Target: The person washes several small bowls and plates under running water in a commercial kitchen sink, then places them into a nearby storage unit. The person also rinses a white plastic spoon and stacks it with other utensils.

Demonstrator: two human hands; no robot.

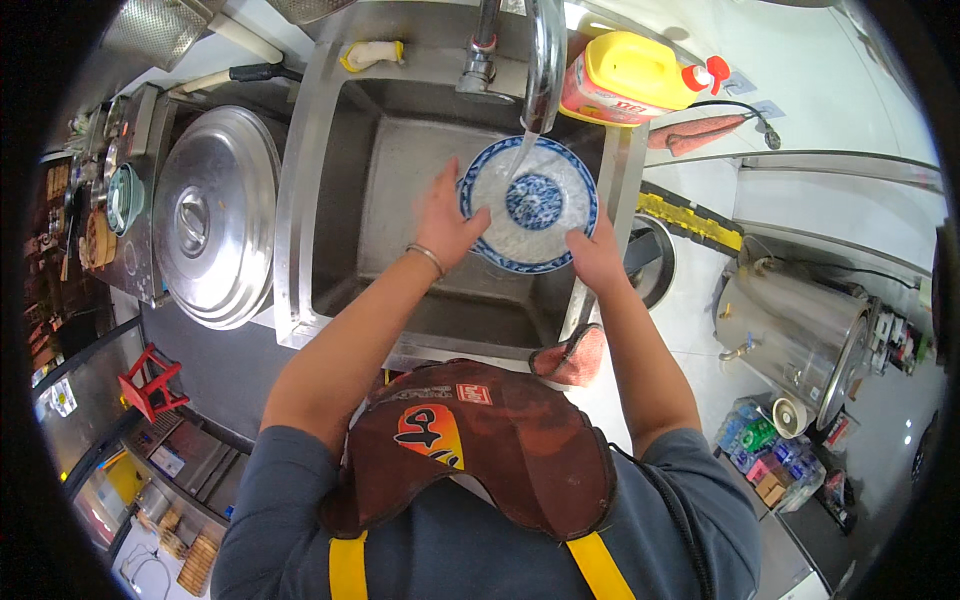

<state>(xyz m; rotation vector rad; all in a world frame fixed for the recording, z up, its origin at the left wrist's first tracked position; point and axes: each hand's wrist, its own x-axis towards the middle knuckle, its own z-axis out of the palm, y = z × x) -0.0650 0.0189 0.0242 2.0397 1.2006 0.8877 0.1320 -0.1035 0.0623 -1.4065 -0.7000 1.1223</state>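
Both hands hold a blue-and-white patterned plate [551, 244] by its rim over a deep stainless steel sink [300, 187]. My left hand [450, 221] is on the plate's left side, its thumb over the rim and its fingers somewhat blurred. On the right side, my right hand [596, 251] has its thumb on the rim; its other fingers are mostly hidden. Water runs from the chrome faucet [544, 82] onto the plate's face. What looks like another rim shows slightly at the plate's left edge; whether a second dish lies beneath, I cannot tell.
A yellow-capped detergent jug [630, 64] stands at the sink's back right corner. A yellow-edged sponge [371, 55] lies on the back ledge. Left of the sink rests a large metal lid [217, 217]. A reddish cloth [574, 356] hangs at the front right edge.
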